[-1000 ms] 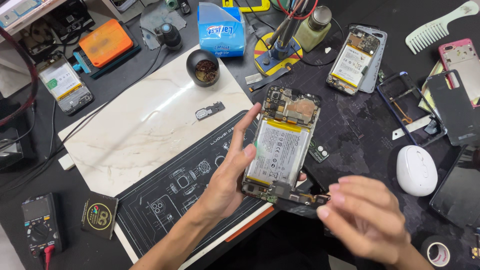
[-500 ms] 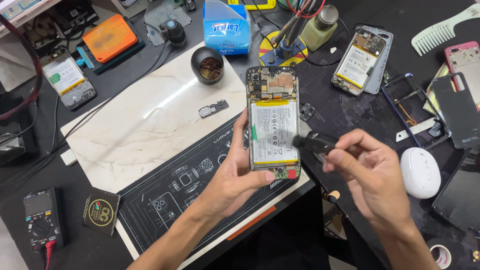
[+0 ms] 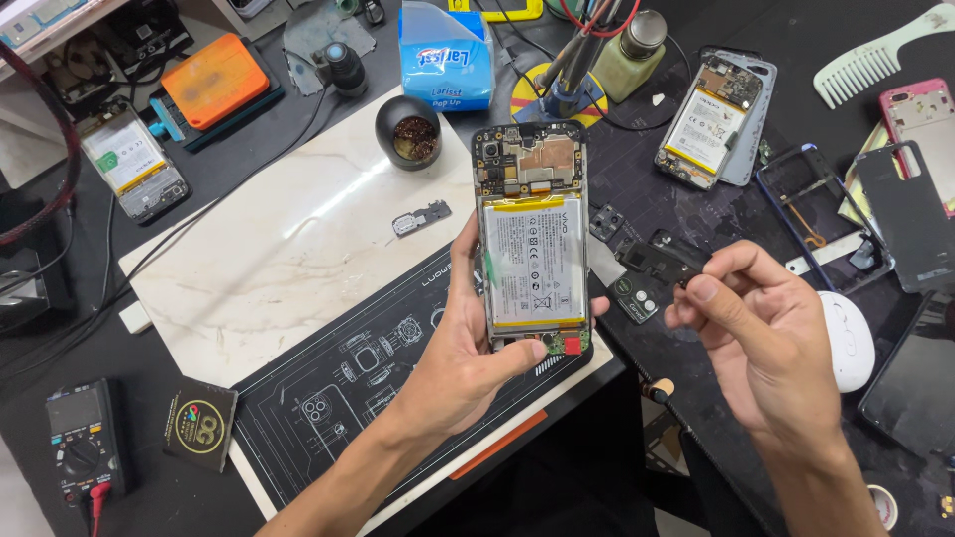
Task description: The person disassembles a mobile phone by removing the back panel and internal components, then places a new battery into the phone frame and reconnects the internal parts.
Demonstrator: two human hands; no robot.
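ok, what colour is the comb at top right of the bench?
Pale mint green; the comb shows clearly in the head view, lying on the dark bench top.

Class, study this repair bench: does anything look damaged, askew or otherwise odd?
The phone in the left hand has no back cover, so its battery and circuit board show. The right hand pinches a small black part. Another opened phone lies tilted behind.

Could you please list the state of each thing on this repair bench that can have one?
Opened phone: back cover off, battery and board bared, held upright in left hand.
Small black part: pinched in right hand.
Second phone: back off, lying flat.
Third phone: back off, lying flat.
Multimeter: red lead plugged in.
Small black cup: open.
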